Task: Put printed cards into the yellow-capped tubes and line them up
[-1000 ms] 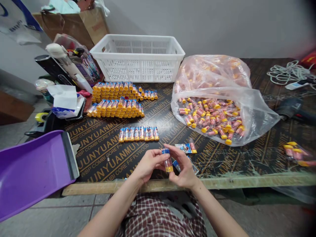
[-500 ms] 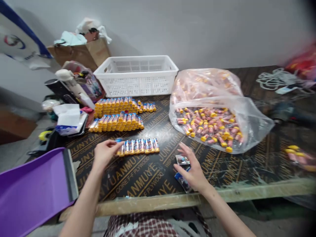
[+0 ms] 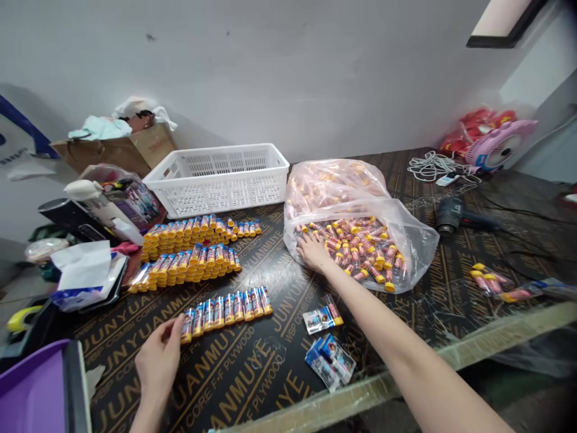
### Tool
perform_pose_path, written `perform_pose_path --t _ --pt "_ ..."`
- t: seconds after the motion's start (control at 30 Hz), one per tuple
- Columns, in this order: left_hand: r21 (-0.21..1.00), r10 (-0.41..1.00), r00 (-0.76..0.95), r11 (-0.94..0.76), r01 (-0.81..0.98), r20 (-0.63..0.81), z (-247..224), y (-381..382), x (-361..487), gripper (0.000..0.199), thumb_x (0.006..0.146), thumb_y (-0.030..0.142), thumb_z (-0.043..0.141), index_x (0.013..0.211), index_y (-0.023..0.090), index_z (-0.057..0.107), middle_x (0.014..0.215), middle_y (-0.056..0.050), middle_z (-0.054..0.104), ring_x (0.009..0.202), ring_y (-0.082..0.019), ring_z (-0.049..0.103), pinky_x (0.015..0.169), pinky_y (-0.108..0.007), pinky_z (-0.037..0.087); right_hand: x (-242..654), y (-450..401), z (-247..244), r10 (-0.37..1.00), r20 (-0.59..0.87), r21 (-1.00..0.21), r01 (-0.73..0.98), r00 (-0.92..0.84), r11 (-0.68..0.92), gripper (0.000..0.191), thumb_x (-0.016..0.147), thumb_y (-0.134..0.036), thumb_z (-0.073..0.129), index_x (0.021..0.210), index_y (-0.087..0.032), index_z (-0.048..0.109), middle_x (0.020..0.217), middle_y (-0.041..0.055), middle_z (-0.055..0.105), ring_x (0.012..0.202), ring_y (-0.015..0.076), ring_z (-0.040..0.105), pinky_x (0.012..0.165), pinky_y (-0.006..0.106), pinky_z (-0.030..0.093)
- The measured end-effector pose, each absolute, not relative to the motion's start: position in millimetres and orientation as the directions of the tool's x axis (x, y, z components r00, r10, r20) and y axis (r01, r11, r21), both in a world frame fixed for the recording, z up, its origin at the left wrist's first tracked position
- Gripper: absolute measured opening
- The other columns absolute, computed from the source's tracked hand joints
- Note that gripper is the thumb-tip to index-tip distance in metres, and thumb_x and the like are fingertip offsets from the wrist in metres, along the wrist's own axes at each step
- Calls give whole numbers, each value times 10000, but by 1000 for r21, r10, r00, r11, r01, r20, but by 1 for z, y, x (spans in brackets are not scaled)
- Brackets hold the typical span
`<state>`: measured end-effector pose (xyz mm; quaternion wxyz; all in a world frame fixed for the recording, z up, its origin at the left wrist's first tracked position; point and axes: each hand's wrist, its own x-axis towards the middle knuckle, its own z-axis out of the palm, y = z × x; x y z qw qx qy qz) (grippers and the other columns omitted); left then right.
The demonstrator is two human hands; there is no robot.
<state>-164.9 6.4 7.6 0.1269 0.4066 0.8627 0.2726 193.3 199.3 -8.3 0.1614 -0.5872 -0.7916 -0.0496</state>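
My left hand (image 3: 157, 355) is at the near-left end of a row of small tubes (image 3: 229, 308) with blue printed wraps and yellow caps. Its thumb and forefinger close on the leftmost tube (image 3: 187, 326). My right hand (image 3: 312, 250) reaches into the mouth of a clear plastic bag (image 3: 412, 225), fingers spread over loose pink tubes with yellow caps (image 3: 354, 248); its fingertips are partly hard to make out. Below my right forearm lie small printed clear sleeves (image 3: 331, 361), and another sleeve (image 3: 318, 320) beside a single pink tube (image 3: 333, 309).
Behind the row are two stacks of wrapped tubes (image 3: 193, 267) and a white plastic basket (image 3: 220, 183). A heat gun (image 3: 451, 216), white cable (image 3: 433, 166) and pink fan (image 3: 500, 145) are at right. A purple dustpan (image 3: 36, 391) sits at the left front edge.
My right hand has moved from the printed sleeves up and forward to the bag's opening. My left hand remains at the row's left end. The view has swung right.
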Motion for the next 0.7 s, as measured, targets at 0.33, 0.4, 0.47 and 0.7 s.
perform_pose_path --t 0.33,0.4,0.47,0.7 --pt "688 992 11 -93 720 123 9 -26 -36 287 853 413 496 886 191 675 872 -63 662 781 -192 602 721 -275 441 237 135 -23 929 193 48 948 -317 314 424 911 -434 467 1213 -139 508 1121 163 568 1121 303 427 1000 457 216" --pt "699 981 190 -116 705 -29 4 -27 2 262 841 397 528 902 194 682 878 -65 658 823 -204 603 733 -279 434 249 114 -21 932 185 59 950 -312 306 421 907 -430 478 1219 -150 510 1084 147 572 1085 294 437 978 442 241" --pt "673 955 273 -128 729 -114 1 -27 32 280 826 418 558 939 193 680 893 -71 652 860 -219 598 746 -288 422 260 95 -20 937 189 63 956 -294 287 411 905 -419 485 1223 -161 516 1068 138 569 1061 292 442 950 434 267" --pt "578 940 265 -97 810 -214 3 -23 58 303 728 445 677 893 193 650 895 -51 632 850 -217 588 688 -276 371 281 43 -28 957 225 -9 981 -184 191 454 916 -396 450 1306 -166 482 1016 133 556 989 295 457 883 445 313"
